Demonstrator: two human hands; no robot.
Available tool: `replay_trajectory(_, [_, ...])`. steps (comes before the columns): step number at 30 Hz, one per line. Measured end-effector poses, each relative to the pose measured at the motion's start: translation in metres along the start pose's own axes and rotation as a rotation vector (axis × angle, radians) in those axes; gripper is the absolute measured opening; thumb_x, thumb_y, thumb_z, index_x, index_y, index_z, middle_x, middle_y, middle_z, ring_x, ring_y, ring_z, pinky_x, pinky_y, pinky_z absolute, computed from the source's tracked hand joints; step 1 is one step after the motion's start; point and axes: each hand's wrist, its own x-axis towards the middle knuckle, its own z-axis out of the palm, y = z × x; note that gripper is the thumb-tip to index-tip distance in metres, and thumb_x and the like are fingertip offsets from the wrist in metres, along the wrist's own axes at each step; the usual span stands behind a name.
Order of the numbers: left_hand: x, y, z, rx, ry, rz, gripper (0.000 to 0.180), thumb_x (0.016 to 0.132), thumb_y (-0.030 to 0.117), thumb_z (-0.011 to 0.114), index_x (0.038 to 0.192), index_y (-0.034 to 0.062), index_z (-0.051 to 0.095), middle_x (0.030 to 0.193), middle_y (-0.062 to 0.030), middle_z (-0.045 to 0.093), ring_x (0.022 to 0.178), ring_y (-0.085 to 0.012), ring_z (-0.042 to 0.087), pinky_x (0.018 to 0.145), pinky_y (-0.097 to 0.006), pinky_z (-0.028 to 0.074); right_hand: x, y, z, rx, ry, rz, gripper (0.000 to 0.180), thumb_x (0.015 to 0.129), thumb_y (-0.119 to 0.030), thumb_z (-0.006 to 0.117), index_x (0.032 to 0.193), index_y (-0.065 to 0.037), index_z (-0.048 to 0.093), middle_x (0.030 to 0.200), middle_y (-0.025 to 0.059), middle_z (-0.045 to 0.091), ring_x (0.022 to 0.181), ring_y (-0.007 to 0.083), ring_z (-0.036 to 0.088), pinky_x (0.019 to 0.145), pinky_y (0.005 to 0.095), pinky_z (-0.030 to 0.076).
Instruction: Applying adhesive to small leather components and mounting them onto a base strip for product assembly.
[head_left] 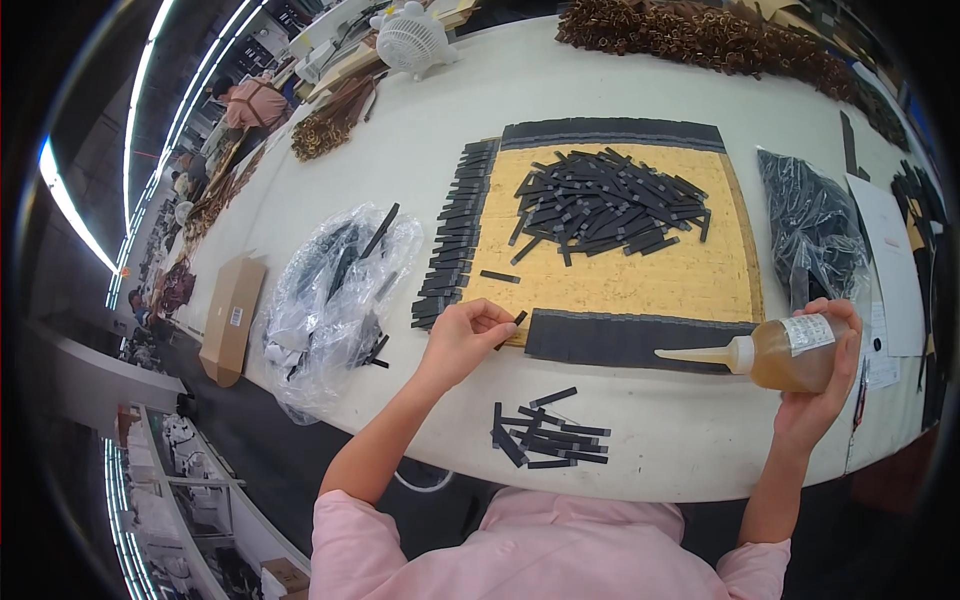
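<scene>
Left hand (462, 338) fingers pinch a small black strip (511, 329) at the yellow board's (620, 280) near edge; right hand (825, 385) grips an amber glue bottle (790, 352), nozzle aimed leftward at the strip.

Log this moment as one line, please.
left hand: pinches black strip | right hand: holds glue bottle | board: strip pile

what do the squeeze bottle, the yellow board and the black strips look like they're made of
Squeeze bottle: translucent soft-looking plastic, since amber liquid shows through; white pointed nozzle.
Yellow board: probably pressed wood chip or cork, given its matte speckled grain.
Black strips: thin, flat and matte, perhaps leather or synthetic; I cannot tell which.
</scene>
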Motion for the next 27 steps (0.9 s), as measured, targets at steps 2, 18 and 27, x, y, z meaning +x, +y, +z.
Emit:
replay_trajectory(2, [0.002,0.005,0.001,0.026,0.003,-0.034,0.016,0.086,0.017,0.077,0.096,0.0032,0.075,0.080,-0.0087,0.075,0.075,-0.0122,0.072,0.069,-0.027,0.055,-0.002,-0.002,0.001,-0.010,0.001,0.005,0.042,0.104,-0.041,0.046,0.122,-0.004,0.050,0.112,0.0123,0.057,0.106,0.0192,0.059,0.097,0.0324,0.048])
replay_trajectory(18, [0.006,0.017,0.013,0.267,0.075,0.051,0.017,0.083,0.020,0.080,0.084,0.0047,0.073,0.071,-0.0054,0.074,0.062,-0.0154,0.070,0.060,-0.029,0.053,-0.003,-0.002,0.006,-0.067,-0.041,0.024,0.040,0.103,-0.039,0.046,0.120,-0.004,0.053,0.110,0.0115,0.059,0.104,0.0171,0.061,0.094,0.0296,0.049])
replay_trajectory(27, [0.007,0.014,0.016,0.270,0.097,0.094,0.016,0.083,0.019,0.080,0.083,0.0045,0.074,0.070,-0.0051,0.073,0.060,-0.0149,0.069,0.059,-0.028,0.052,-0.003,0.000,0.008,-0.085,-0.077,0.031,0.035,0.104,-0.033,0.047,0.120,-0.004,0.055,0.111,0.0098,0.060,0.104,0.0142,0.061,0.094,0.0278,0.049])
